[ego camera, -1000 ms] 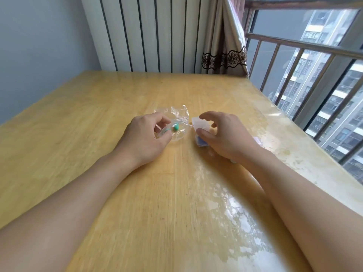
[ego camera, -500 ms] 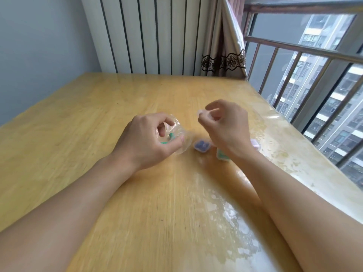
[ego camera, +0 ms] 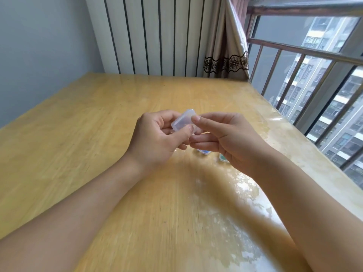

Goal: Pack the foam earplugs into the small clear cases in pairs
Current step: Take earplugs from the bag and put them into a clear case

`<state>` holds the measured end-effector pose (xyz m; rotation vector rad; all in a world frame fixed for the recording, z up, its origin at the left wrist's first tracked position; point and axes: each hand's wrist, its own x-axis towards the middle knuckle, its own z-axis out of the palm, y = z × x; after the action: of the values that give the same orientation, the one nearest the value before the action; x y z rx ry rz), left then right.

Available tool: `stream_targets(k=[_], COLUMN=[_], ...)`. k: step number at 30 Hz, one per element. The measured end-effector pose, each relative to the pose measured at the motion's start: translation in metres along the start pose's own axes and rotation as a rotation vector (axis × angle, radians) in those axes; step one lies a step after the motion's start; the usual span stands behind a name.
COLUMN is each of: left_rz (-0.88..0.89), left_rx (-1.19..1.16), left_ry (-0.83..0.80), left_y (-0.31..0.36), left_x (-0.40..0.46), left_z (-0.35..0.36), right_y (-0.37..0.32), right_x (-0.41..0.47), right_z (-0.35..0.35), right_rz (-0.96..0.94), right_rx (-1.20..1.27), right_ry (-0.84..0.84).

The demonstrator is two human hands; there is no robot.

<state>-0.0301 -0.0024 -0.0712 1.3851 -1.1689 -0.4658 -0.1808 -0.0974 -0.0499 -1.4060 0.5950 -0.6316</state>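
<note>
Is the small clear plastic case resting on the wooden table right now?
No, the small clear plastic case is lifted above the wooden table, pinched between the left hand and right hand.

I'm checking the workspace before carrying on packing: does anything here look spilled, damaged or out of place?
Nothing spilled. The table has pale blotchy patches in its glossy surface near the window side. Both hands hold one clear case above it; two cases, blue and green, show partly under the right hand.
</note>
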Motion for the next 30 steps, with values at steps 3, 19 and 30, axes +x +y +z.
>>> stream_targets(k=[3,19,30], left_rz=[-0.176,-0.056,-0.037], left_rx=[-0.177,-0.100,0.021], left_ry=[-0.057,-0.122,-0.173], left_y=[0.003,0.000,-0.006], left_x=[0.001,0.004,0.001], left_z=[0.001,-0.001,-0.001], right_y=[-0.001,0.002,0.006], right_x=[-0.001,-0.002,-0.003], right_z=[-0.005,-0.015,-0.010], right_rz=[-0.197,-0.329,-0.344], right_rx=[-0.354,-0.487,-0.559], right_ry=[0.078,-0.049,-0.015])
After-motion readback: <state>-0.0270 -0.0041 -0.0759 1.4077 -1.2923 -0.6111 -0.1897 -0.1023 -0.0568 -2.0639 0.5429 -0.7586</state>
